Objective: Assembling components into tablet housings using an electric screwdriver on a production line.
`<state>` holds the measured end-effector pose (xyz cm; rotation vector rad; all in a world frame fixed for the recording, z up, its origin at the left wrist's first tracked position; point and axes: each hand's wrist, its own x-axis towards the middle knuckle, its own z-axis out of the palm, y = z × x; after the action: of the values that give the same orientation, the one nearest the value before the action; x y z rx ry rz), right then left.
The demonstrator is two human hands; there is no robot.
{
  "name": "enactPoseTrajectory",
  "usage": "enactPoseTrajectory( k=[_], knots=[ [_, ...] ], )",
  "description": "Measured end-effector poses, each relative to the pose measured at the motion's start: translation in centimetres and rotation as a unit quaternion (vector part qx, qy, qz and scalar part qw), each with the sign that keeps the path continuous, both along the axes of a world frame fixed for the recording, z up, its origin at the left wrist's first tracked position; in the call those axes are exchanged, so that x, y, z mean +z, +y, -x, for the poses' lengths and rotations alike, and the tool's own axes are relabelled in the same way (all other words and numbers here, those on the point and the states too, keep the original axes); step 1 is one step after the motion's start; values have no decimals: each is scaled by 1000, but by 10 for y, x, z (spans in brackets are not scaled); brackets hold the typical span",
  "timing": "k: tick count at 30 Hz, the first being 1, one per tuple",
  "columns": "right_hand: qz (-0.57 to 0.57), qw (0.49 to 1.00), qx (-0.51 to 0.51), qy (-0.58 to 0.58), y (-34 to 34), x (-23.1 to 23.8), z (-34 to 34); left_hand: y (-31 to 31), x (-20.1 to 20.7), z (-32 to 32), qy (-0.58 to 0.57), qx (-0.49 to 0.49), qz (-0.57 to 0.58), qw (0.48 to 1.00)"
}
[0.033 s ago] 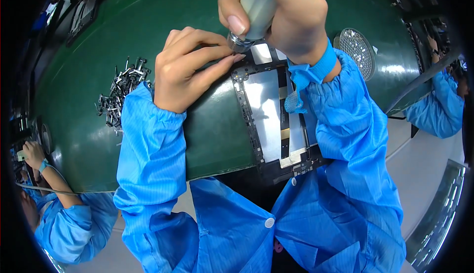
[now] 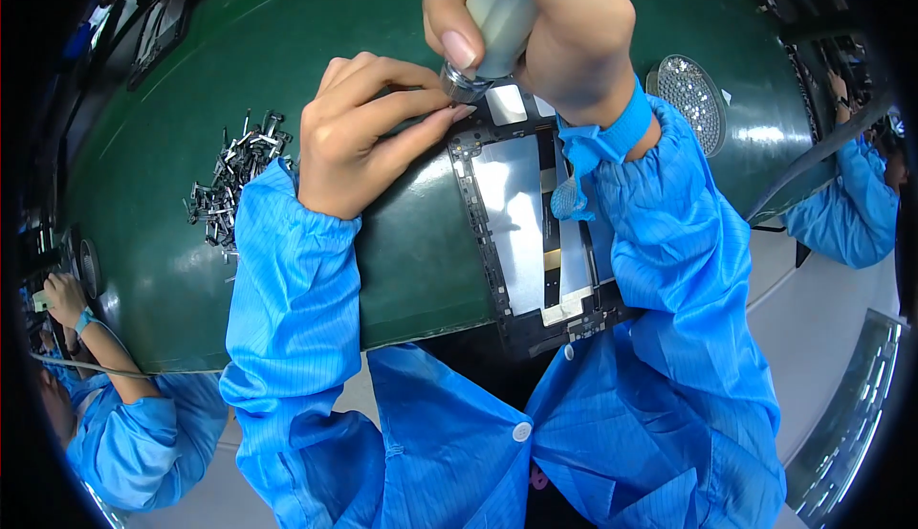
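My right hand (image 2: 564,41) is wrapped round a pale electric screwdriver (image 2: 499,17) with a metal nose, which points down at the far left corner of an opened tablet (image 2: 512,194). The tablet has a black frame and silver panels inside, and lies at the table's near edge. Beside the metal nose, my left hand (image 2: 359,127) has its fingertips drawn together at that corner. Whatever they pinch is hidden. The screwdriver's tip cannot be seen behind the fingers. A blue wrist strap (image 2: 607,137) circles my right wrist, its loose end hanging over the tablet.
Left of my left forearm lies a heap of small black and silver parts (image 2: 234,180) on the green table (image 2: 421,280). A round dish (image 2: 722,120) of tiny shiny pieces sits at the right. Co-workers in blue sleeves (image 2: 129,443) work at both sides.
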<state>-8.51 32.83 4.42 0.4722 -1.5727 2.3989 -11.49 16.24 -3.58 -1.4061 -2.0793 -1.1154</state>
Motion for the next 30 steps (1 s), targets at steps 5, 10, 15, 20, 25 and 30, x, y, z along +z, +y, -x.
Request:
enactPoseTrajectory(
  k=[5,10,15,20,25,30],
  knots=[
    [-13,1000,-8,-9,1,2,-2,1,1,0,0,-5,-6,1000],
    [-11,1000,-4,-10,-1,2,-1,-1,2,0,4,-3,-5,1000],
    [-23,1000,-9,-16,0,4,0,0,2,1,2,-3,-14,1000],
    [-40,999,-6,-17,-1,6,-1,-2,5,0,-5,7,6,1000],
    [-50,999,-13,10,0,-1,4,-6,-2,9,-87,65,-37,993],
    [-71,997,-27,2,-2,-21,18,-1,-18,17,-304,90,-4,948]
  ],
)
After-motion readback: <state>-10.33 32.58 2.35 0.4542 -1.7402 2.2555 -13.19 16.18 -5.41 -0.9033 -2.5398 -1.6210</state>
